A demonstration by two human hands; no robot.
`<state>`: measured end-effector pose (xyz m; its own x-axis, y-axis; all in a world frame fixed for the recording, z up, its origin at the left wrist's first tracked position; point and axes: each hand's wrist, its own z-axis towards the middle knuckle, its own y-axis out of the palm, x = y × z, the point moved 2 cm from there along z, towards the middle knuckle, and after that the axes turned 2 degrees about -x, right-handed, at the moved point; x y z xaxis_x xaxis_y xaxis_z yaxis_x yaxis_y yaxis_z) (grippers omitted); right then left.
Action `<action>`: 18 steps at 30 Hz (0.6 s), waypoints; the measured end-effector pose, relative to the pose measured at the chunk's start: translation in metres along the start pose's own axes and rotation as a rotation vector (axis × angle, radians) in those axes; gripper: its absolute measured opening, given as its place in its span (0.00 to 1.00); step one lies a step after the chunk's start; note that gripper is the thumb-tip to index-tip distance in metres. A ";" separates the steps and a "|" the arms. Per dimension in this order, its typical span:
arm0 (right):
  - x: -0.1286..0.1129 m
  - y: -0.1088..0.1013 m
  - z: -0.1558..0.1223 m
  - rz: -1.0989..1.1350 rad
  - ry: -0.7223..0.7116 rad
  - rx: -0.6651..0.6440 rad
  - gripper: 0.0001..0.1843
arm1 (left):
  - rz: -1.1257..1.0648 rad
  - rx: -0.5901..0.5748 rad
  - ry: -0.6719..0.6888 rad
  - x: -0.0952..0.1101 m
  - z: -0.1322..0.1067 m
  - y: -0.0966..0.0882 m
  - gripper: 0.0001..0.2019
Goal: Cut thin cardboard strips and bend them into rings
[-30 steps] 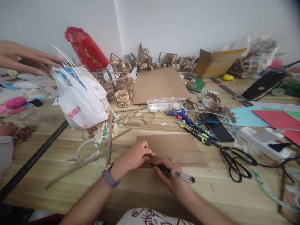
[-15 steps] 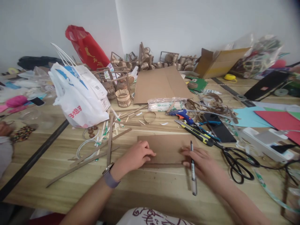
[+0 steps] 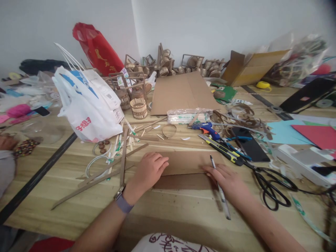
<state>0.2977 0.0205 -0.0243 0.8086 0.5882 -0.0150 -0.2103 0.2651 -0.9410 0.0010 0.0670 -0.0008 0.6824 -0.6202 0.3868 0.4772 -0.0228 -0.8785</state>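
Observation:
A brown cardboard piece [image 3: 187, 162] lies flat on the wooden table in front of me, its near strip [image 3: 183, 182] darker and folded toward me. My left hand [image 3: 150, 169] presses on the cardboard's left end with fingers curled over it. My right hand [image 3: 225, 180] rests on the right end, fingers flat on the fold, with a clear pen [image 3: 219, 187] held between the fingers, tip pointing away.
Black scissors [image 3: 273, 185], a yellow utility knife [image 3: 220, 148], a blue glue gun [image 3: 206, 127] and a phone [image 3: 249, 143] lie to the right. A white plastic bag [image 3: 86, 105], wooden strips [image 3: 110, 168] and small baskets [image 3: 138, 108] stand left. Another person's sleeve [image 3: 5, 168] shows at far left.
My right hand slid from the cardboard's near middle to its right end, turning the pen upright. The near strip folded toward me. The other person's hand at upper left withdrew.

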 end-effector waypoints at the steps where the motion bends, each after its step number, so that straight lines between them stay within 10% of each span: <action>1: 0.000 0.000 0.001 -0.006 -0.015 0.000 0.17 | 0.050 0.076 0.022 0.002 0.000 -0.002 0.15; 9: 0.012 -0.009 0.019 -0.062 -0.144 0.001 0.16 | 0.145 0.481 0.137 0.016 -0.007 -0.021 0.12; 18: 0.059 -0.021 0.071 -0.150 0.080 0.123 0.14 | 0.127 0.477 0.176 0.020 -0.010 -0.020 0.14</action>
<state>0.3105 0.1034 0.0187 0.8759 0.4738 0.0911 -0.1454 0.4391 -0.8866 -0.0006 0.0474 0.0212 0.6672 -0.7184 0.1966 0.6241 0.3951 -0.6741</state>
